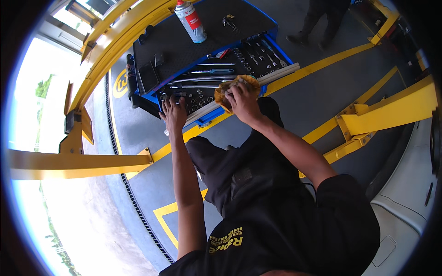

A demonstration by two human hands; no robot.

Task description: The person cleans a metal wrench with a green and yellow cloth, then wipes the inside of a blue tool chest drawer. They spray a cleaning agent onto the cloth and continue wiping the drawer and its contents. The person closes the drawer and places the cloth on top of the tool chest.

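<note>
My right hand (245, 102) is closed on a crumpled yellow cloth (222, 97), held over the front edge of an open tool drawer (272, 76). At the drawer's left end, my left hand (174, 115) reaches in with its fingers apart. Its fingertips are beside a small metal socket (179, 94); whether they touch it I cannot tell. Several round sockets (201, 103) lie in the dark tray between my hands. Behind them rest long chrome wrenches or bars (195, 86) and a blue-handled ratchet (221, 71). Combination wrenches (274, 54) fill the right part.
A spray can (192, 25) stands on the blue cabinet's black top (225, 34), with a dark flat device (148, 77) at its left. Yellow lift arms (391, 110) reach in at both sides. Another person's legs (317, 23) are at the far right, and a white car (398, 216) is near right.
</note>
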